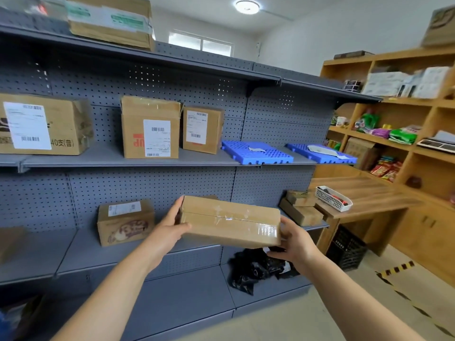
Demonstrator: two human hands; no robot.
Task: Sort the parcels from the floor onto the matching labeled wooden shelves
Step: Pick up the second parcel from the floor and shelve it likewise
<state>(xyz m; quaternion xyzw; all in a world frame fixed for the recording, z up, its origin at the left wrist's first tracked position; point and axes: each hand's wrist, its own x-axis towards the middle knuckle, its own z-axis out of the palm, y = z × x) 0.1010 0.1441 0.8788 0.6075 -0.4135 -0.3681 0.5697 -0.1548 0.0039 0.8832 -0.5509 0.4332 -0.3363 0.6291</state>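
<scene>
Brown taped parcel held mid-air before grey shelf, bare shelf room beneath it btwn printed box & flat boxes. Long axis runs left-right, level. Left hand & right hand grip its ends.

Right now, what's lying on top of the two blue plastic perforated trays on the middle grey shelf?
Each blue plastic perforated tray carries a flat pale packet, seemingly paper or plastic mailers. Any labels are too blurred to read, and what lies beneath the packets is covered.
</scene>
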